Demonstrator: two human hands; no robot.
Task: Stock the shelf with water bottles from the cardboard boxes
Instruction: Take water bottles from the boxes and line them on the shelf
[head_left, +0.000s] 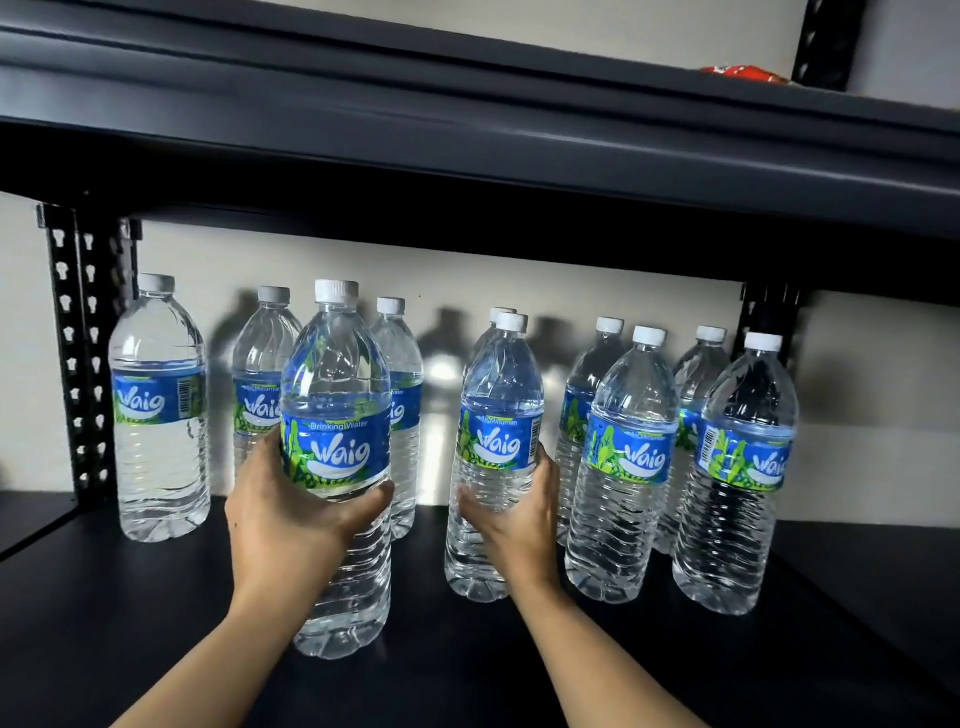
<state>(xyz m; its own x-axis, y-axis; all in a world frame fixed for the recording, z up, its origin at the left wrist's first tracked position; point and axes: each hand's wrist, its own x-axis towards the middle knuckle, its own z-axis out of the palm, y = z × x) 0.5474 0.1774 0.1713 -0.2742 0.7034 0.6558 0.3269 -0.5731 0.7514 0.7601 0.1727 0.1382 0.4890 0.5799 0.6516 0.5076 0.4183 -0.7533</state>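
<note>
Several clear water bottles with blue labels and white caps stand upright on the black shelf board (130, 597). My left hand (291, 519) grips the nearest bottle (337, 395) around its middle; its base rests on the board near the front. My right hand (519, 525) wraps the lower body of another bottle (501, 415), standing further back at the centre. A lone bottle (158, 410) stands at the back left. Two more bottles (626, 467) (737, 478) stand in front on the right, with others behind them. No cardboard box is in view.
The upper shelf (467, 130) hangs low over the bottle caps. Black perforated posts stand at the back left (78, 364) and back right (769, 312). A red package (743, 74) lies on the upper shelf. Bare board shows at the front left and front right.
</note>
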